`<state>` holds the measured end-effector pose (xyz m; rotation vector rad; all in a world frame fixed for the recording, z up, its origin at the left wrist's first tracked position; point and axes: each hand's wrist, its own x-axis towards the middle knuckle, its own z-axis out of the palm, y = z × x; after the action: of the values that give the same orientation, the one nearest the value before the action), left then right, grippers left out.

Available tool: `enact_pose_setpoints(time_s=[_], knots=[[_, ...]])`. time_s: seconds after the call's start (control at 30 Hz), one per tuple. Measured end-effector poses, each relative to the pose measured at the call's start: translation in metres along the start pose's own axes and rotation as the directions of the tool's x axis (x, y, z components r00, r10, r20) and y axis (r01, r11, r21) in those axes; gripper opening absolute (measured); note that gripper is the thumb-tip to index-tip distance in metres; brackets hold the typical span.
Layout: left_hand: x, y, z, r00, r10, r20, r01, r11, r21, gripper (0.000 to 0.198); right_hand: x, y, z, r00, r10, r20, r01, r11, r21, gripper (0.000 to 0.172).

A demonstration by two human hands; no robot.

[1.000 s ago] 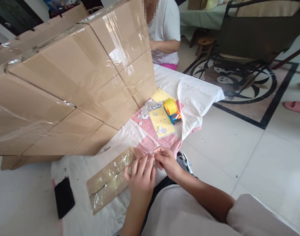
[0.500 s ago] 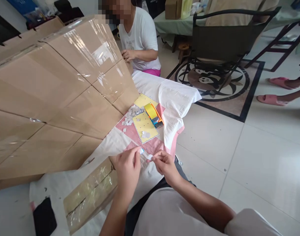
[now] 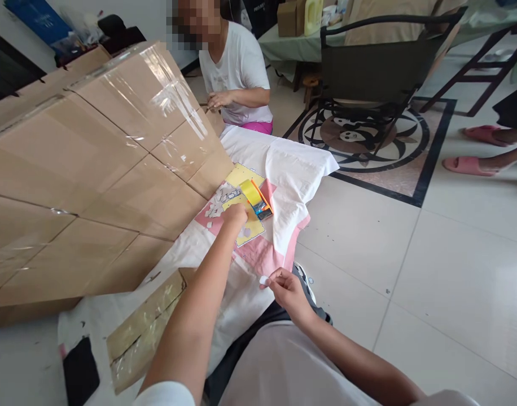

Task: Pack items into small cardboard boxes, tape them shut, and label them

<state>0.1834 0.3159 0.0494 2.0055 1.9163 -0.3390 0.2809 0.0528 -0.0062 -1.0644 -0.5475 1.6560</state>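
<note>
My right hand [image 3: 287,288] pinches a small white piece [image 3: 263,279] between thumb and fingertips, above the cloth near my lap. Stretched forward, my left hand [image 3: 236,215] is over a yellow patterned patch [image 3: 255,228], its fingers curled downward and mostly hidden behind the hand. Whatever they hold does not show. Just left of it lie several small white pieces [image 3: 213,210] in a loose pile. A tape dispenser [image 3: 257,198] with a yellow roll and orange side rests right beside my left hand.
Large taped cardboard boxes [image 3: 110,169] stand stacked at the left. A smaller flat carton [image 3: 146,332] and a black item [image 3: 80,372] lie near me. Across the white cloth [image 3: 296,160] sits a person [image 3: 239,73]; someone's pink slippers [image 3: 470,165] show right, beyond a dark chair [image 3: 368,73].
My left hand has moved forward from beside my right hand to the yellow patch. The right hand stays near my lap, still pinching the white piece.
</note>
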Motion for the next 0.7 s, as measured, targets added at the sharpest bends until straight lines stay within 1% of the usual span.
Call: enact_pose_setpoints(time_s=[0.1,0.13,0.2,0.27,0.33,0.37,0.4,0.47,0.5,0.53,0.57,0.6,0.63,0.67,0.7], knots=[[0.007,0.004,0.002,1.000,-0.030,-0.003,0.030,0.994,0.109,0.035,-0.003,0.003,-0.007,1.000,0.008,-0.028,-0.009,0.999,-0.033,0.038],[0.008,0.006,0.001,1.000,-0.023,-0.011,0.025,0.991,0.132,0.035,-0.002,0.004,-0.008,0.999,0.002,-0.036,-0.003,0.999,-0.042,0.038],[0.004,0.007,-0.005,0.999,-0.003,-0.042,0.009,0.987,0.160,0.036,0.004,0.007,-0.007,0.998,-0.038,-0.050,0.034,0.996,-0.081,0.038],[-0.006,0.004,-0.017,0.994,0.017,-0.104,0.000,0.986,0.164,0.030,0.012,0.008,-0.003,0.994,-0.095,-0.056,0.085,0.984,-0.155,0.037],[-0.028,-0.006,-0.033,0.981,0.031,-0.191,-0.003,0.989,0.145,0.021,0.023,0.008,0.003,0.991,-0.125,-0.037,0.112,0.964,-0.241,0.033],[-0.043,-0.014,-0.042,0.972,0.032,-0.234,-0.001,0.991,0.131,0.020,0.029,0.007,0.008,0.991,-0.134,-0.016,0.124,0.951,-0.284,0.030],[-0.062,-0.026,-0.050,0.962,0.027,-0.274,0.005,0.993,0.115,0.021,0.035,0.006,0.014,0.988,-0.155,0.011,0.150,0.934,-0.324,0.026],[-0.106,-0.059,-0.063,0.936,-0.012,-0.352,0.039,0.997,0.072,0.024,0.048,0.006,0.029,0.967,-0.239,0.084,0.252,0.883,-0.395,0.019],[-0.131,-0.080,-0.066,0.912,-0.046,-0.408,0.067,0.997,0.037,0.027,0.054,0.006,0.038,0.948,-0.290,0.128,0.317,0.849,-0.423,0.016],[-0.156,-0.104,-0.066,0.841,-0.101,-0.531,0.089,0.995,-0.049,0.027,0.059,0.008,0.047,0.925,-0.337,0.174,0.379,0.812,-0.443,0.013],[-0.181,-0.128,-0.063,0.759,-0.160,-0.631,0.120,0.987,-0.106,0.029,0.065,0.011,0.057,0.903,-0.370,0.220,0.431,0.778,-0.458,0.012],[-0.205,-0.153,-0.057,0.668,-0.247,-0.702,0.192,0.969,-0.158,0.030,0.069,0.014,0.067,0.883,-0.387,0.264,0.469,0.751,-0.465,0.012],[-0.227,-0.176,-0.048,0.596,-0.343,-0.726,0.277,0.936,-0.216,0.031,0.073,0.017,0.076,0.867,-0.393,0.307,0.497,0.732,-0.466,0.012],[-0.246,-0.198,-0.037,0.575,-0.421,-0.701,0.343,0.902,-0.261,0.032,0.076,0.021,0.084,0.854,-0.392,0.344,0.517,0.721,-0.461,0.012],[-0.263,-0.217,-0.024,0.524,-0.508,-0.684,0.415,0.853,-0.316,0.032,0.078,0.026,0.091,0.843,-0.387,0.373,0.529,0.717,-0.453,0.013]])
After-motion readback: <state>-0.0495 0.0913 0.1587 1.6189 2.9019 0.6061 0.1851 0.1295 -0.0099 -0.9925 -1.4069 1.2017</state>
